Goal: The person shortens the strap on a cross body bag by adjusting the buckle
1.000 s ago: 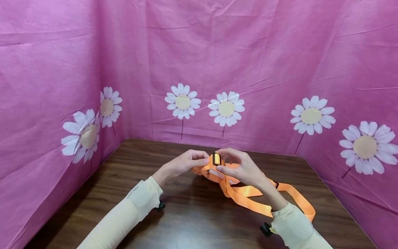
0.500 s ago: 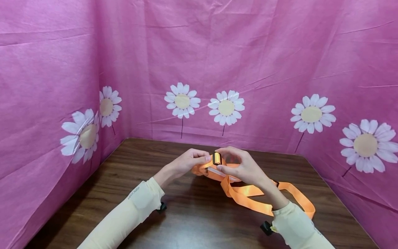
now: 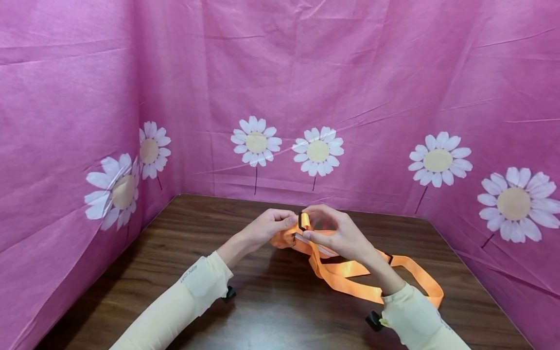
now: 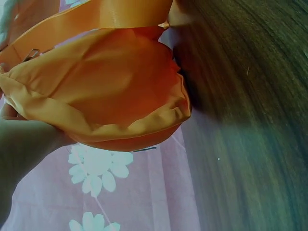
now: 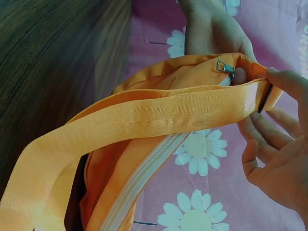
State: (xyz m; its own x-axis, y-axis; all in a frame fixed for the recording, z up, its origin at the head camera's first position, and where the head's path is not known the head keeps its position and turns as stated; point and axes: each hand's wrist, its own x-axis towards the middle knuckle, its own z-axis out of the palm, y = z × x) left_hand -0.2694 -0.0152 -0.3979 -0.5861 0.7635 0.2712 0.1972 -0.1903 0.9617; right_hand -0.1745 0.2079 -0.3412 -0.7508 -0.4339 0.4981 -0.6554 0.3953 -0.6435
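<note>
An orange waist bag (image 3: 280, 239) is held up at one end above the table, with a white zipper (image 5: 144, 177) along its side and a metal zipper pull (image 5: 225, 69). My left hand (image 3: 262, 230) pinches the bag's end beside the strap, its thumb near the zipper pull in the right wrist view. Across from it, my right hand (image 3: 343, 234) pinches the orange strap (image 5: 168, 115) at a black slide buckle (image 3: 300, 221), thumb on one side and fingers on the other. The left wrist view shows the bag's rounded fabric body (image 4: 110, 82), which hides most of the left fingers.
The strap's loose loop (image 3: 350, 287) trails rightward over the dark wooden table (image 3: 271, 311), passing under my right forearm. A second black fitting (image 3: 389, 259) sits on it. Pink cloth (image 3: 280, 73) printed with white daisies walls the table's back and sides.
The black buckle has turned more edge-on and shifted slightly left between my hands. The strap by it has bent into a narrower fold. Both hands keep nearly the same places.
</note>
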